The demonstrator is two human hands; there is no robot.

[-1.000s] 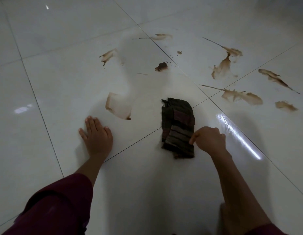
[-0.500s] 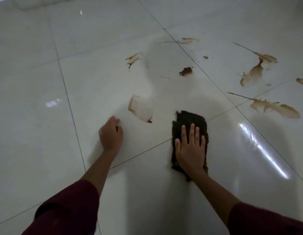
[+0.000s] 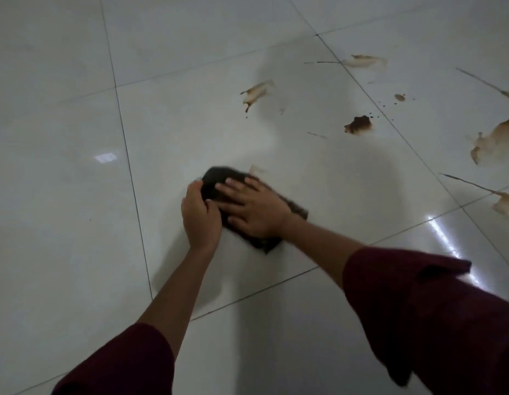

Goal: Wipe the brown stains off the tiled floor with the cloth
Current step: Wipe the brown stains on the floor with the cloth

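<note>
A dark striped cloth lies flat on the glossy white tiled floor, mid-frame. My right hand presses flat on top of it with fingers spread. My left hand curls around the cloth's left edge, gripping it. The cloth covers most of the nearest brown stain; only a pale corner of that stain shows at the cloth's far edge. Further off lie a streaky stain, a dark blot and a faint smear.
More brown stains sit at the right: a large splash and a long streak ending in a patch. Small dark droplets dot the tile beside a grout line. Bright light glare reflects off the floor at right.
My right hand slid the cloth left and away onto the nearest stain, covering most of it. My left hand left the bare floor and took hold of the cloth's left edge.
</note>
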